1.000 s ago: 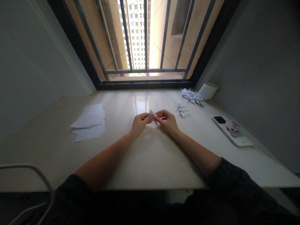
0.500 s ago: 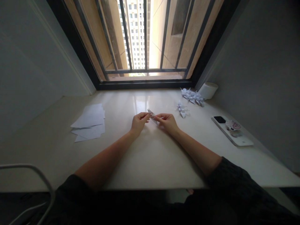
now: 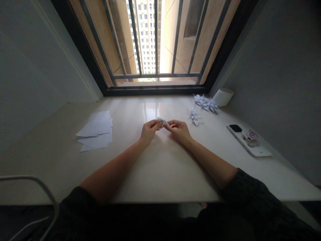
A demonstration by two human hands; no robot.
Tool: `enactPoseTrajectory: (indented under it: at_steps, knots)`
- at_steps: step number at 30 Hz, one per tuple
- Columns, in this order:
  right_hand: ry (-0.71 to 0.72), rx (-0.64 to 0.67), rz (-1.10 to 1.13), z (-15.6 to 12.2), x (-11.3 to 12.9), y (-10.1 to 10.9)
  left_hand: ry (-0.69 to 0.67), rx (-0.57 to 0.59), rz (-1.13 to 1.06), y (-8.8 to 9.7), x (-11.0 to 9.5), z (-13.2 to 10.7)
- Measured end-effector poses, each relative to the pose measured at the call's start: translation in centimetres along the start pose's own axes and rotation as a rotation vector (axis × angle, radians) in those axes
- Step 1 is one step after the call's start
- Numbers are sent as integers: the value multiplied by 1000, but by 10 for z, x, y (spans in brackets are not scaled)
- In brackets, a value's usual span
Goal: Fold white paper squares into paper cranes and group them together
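A small piece of folded white paper (image 3: pixel 162 121) is held above the white tabletop (image 3: pixel 160 174), between my two hands. My left hand (image 3: pixel 149 131) pinches its left part with thumb and fingertips. From the other side, my right hand (image 3: pixel 179 129) is closed on its right end, fingers bent. Parts of the paper are hidden by the fingertips. To the right of my right hand lie a few folded paper pieces (image 3: pixel 195 117) with pointed tips. Flat white paper sheets (image 3: pixel 96 125) lie in a loose, overlapping stack at the left.
A heap of pointed folded paper pieces (image 3: pixel 206 103) lies at the back right beside a white cylindrical object (image 3: pixel 223 97). A phone (image 3: pixel 247 140) with a round grip lies on the right. A pale cable (image 3: pixel 30 178) curves at the lower left. Behind the table is a barred window (image 3: pixel 155 89).
The folded paper has turned between my fingers; its lower part no longer points down toward the table. Both hands have stayed in nearly the same place.
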State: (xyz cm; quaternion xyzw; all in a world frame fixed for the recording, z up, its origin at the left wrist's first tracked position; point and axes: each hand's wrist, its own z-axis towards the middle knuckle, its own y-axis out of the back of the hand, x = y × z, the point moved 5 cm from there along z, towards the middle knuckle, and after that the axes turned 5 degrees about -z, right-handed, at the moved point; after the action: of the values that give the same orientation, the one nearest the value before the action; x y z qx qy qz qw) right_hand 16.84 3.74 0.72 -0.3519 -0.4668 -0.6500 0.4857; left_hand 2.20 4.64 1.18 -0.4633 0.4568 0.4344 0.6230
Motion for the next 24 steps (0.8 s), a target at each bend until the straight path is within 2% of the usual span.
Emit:
enactPoseTrajectory:
  at_steps: [3, 9, 13, 18, 24]
  knots:
    - [57, -44, -84, -2, 6, 3, 2, 15, 16, 0, 0, 0]
    - [356, -234, -328, -13, 35, 14, 45, -16, 15, 1, 1, 2]
    - [506, -301, -465, -16, 41, 18, 79, -32, 1, 0, 1, 1]
    - [660, -141, -571, -16, 39, 9, 77, -65, -9, 2, 2, 2]
    - [642, -26, -481, -14, 38, 4, 47, -84, -13, 5, 4, 4]
